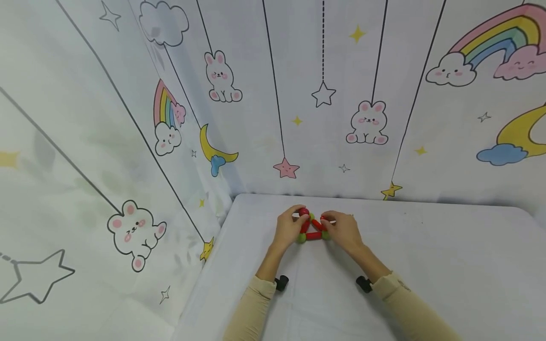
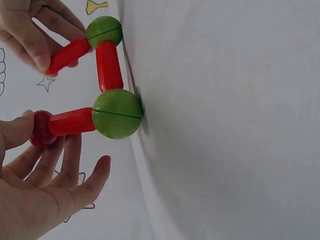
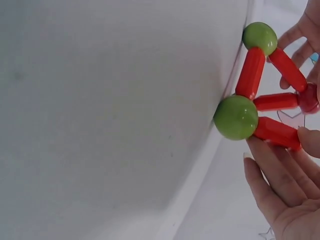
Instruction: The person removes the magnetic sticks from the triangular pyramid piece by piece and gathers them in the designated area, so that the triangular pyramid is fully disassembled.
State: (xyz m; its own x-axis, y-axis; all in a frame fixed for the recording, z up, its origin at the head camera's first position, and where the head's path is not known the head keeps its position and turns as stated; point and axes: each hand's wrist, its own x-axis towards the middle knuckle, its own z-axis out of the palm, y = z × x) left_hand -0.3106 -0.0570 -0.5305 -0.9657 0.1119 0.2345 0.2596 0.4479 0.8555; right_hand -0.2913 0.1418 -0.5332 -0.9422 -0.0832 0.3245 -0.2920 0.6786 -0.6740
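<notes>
A small frame of red rods and green balls stands on the white table, between both hands. My left hand (image 1: 287, 228) holds a dark red ball (image 2: 43, 129) at the top end of a red rod (image 2: 72, 121), whose lower end meets a green ball (image 2: 117, 114). My right hand (image 1: 345, 230) pinches another red rod (image 3: 276, 132) near its upper end; its lower end touches a second green ball (image 3: 236, 118). A red rod (image 1: 314, 235) lies between those two green balls along the front. Behind it show a third green ball (image 1: 312, 217) and a slanting red rod (image 1: 317, 225).
The white-covered table (image 1: 448, 265) stretches out to the right and toward me. A white curtain (image 1: 256, 118) printed with rabbits, stars and rainbows hangs right behind the table's far edge and along its left side. A small black device (image 1: 281, 283) sits at my left wrist.
</notes>
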